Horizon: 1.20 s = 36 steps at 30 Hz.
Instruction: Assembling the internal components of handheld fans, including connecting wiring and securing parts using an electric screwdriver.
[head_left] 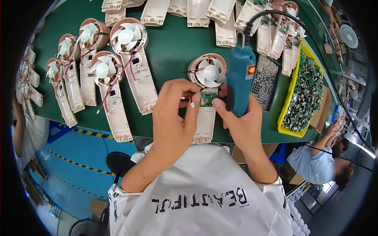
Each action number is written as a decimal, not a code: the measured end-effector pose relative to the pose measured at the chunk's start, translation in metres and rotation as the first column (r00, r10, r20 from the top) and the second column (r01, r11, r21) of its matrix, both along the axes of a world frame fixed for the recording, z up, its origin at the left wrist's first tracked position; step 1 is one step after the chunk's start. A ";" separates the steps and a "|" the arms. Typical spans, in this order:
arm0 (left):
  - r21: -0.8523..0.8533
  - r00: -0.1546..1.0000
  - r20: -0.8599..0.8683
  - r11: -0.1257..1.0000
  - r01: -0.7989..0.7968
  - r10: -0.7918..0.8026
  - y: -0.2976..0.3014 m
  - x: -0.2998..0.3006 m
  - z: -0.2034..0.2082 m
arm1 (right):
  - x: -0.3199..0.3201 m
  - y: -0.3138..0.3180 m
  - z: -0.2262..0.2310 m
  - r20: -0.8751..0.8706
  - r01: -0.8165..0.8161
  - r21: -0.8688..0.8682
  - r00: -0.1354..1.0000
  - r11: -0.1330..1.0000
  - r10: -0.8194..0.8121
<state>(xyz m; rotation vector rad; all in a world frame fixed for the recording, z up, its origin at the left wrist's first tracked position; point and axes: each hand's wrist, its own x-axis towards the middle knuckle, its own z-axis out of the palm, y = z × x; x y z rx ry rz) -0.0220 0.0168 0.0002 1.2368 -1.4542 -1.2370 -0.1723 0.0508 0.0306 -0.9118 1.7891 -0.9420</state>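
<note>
The green surface [173, 51] carries rows of pink handheld fan bodies, and one of them, the fan housing [206, 118] under the hands, lies with its long axis running from the round white impeller [208, 72] at the far end toward the person's chest at the near end. The teal electric screwdriver [240, 78] stands just right of that axis, roughly parallel to it, clamped in the grip of the right hand [242, 126], whose thumb also reaches left onto the housing. The left hand [173, 114] comes in from the other side, its grip pinched together on the small green circuit board [206, 98], which sits in the housing just below the impeller. Both hands touch the board area; the left is nearer it, and the screwdriver's tip is hidden.
</note>
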 end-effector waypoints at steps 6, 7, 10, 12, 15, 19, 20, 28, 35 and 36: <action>0.184 0.997 -0.052 0.981 0.067 -0.058 -0.004 0.002 0.008 | 0.002 0.000 -0.005 0.044 0.027 0.047 0.999 0.999 -0.029; 0.236 0.996 -0.058 0.969 0.077 -0.065 -0.003 0.003 0.012 | 0.003 0.000 -0.005 0.055 0.035 0.050 0.998 0.998 -0.037; 0.282 0.997 -0.048 0.957 0.072 -0.060 -0.003 0.001 0.016 | 0.002 0.000 -0.005 0.092 0.045 0.051 0.994 0.998 -0.050; 0.274 0.999 -0.032 0.960 0.051 -0.044 -0.001 -0.001 0.015 | 0.000 -0.002 -0.005 0.119 0.042 0.048 0.992 0.998 -0.047; 0.319 0.997 -0.074 0.947 0.028 -0.004 0.001 -0.004 0.014 | -0.002 -0.005 -0.006 0.130 0.034 0.104 0.990 0.994 -0.048; 0.321 0.999 -0.027 0.947 -0.014 0.024 0.003 -0.006 0.016 | 0.000 -0.005 -0.007 0.154 0.047 0.081 0.986 0.996 -0.059; 0.317 1.000 -0.015 0.948 -0.012 0.017 0.004 -0.006 0.015 | 0.000 -0.005 -0.008 0.147 0.043 0.075 0.988 0.996 -0.054; 0.364 0.998 0.038 0.931 0.026 -0.043 0.000 -0.002 0.024 | 0.003 -0.002 -0.001 0.124 0.065 0.145 0.989 0.987 -0.084; 0.325 0.982 0.074 0.935 0.143 -0.176 -0.006 0.003 0.024 | 0.007 0.006 -0.009 0.041 0.098 0.065 0.994 0.993 -0.100; 0.329 0.981 0.072 0.933 0.145 -0.177 -0.006 0.003 0.023 | 0.008 0.005 -0.008 0.038 0.099 0.069 0.994 0.993 -0.102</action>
